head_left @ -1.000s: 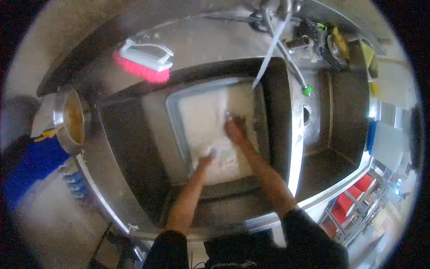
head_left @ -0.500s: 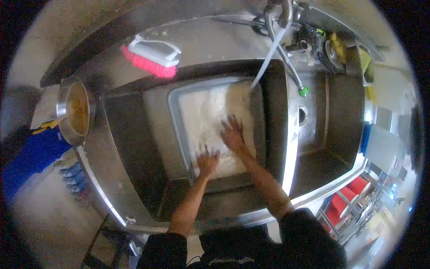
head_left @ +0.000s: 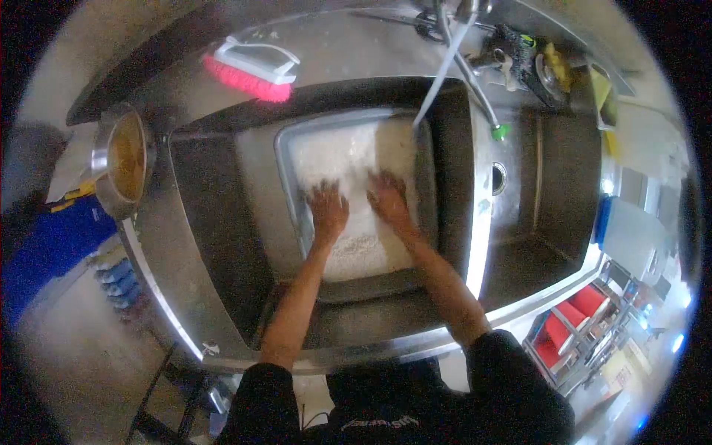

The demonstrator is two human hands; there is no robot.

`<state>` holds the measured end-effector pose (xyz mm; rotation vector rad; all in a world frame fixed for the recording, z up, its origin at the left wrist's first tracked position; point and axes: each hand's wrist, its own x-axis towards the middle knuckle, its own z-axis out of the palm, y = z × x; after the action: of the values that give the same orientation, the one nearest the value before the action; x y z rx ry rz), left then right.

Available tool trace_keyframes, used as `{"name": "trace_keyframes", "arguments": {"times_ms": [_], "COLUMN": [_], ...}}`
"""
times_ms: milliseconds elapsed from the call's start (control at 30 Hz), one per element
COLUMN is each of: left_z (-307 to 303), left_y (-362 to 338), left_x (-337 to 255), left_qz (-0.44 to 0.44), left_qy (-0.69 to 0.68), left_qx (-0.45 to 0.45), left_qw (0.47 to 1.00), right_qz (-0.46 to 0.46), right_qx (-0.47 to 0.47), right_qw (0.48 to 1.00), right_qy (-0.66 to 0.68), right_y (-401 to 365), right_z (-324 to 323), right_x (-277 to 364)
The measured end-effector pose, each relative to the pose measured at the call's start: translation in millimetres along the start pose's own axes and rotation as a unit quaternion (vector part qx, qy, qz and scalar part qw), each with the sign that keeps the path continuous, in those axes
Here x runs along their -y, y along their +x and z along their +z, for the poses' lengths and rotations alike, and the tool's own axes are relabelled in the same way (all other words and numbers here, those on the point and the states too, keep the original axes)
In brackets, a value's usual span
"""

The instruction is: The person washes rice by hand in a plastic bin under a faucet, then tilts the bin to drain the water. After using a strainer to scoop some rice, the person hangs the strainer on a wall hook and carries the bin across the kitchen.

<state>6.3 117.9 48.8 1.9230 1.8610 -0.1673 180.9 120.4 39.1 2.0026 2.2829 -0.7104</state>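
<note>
A grey rectangular tub (head_left: 286,194) stands in the left sink basin. Pale, rice-like grains (head_left: 363,256) under cloudy water fill it. My left hand (head_left: 328,209) is over the tub's left half, fingers spread at the water's surface. Beside it, nearer the middle, my right hand (head_left: 389,199) also has its fingers spread in the cloudy water, slightly blurred by motion. Both palms face down and neither hand grips anything. From the faucet (head_left: 480,9), a stream of water (head_left: 443,74) runs into the tub's far right corner.
A brush with pink bristles (head_left: 248,74) lies on the back ledge. A metal bowl (head_left: 126,163) sits on the left counter. The right basin (head_left: 552,193) has a drain, and a green-tipped spout (head_left: 500,132) hangs over it. Red containers (head_left: 571,319) stand on a rack at lower right.
My left hand has moved forward, away from my body, to beside the right one. My right hand has shifted slightly within the tub. The whole view has tilted a little.
</note>
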Motion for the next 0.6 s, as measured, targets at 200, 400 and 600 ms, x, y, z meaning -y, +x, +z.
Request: {"name": "trace_keyframes", "arguments": {"times_ms": [200, 400, 600], "left_z": [72, 106, 92], "left_y": [-138, -45, 71], "left_x": [18, 53, 54], "left_qz": [0.050, 0.063, 0.048], "left_qy": [-0.060, -0.075, -0.042], "left_qx": [0.146, 0.235, 0.316], "left_qw": [0.986, 0.967, 0.947], "right_qz": [0.010, 0.008, -0.074], "right_qx": [0.357, 0.271, -0.028], "right_qw": [0.933, 0.960, 0.995], "right_qy": [0.049, 0.066, -0.068], "right_y": [-86, -18, -65], "right_z": [32, 70, 18], "right_x": [-20, -47, 18]}}
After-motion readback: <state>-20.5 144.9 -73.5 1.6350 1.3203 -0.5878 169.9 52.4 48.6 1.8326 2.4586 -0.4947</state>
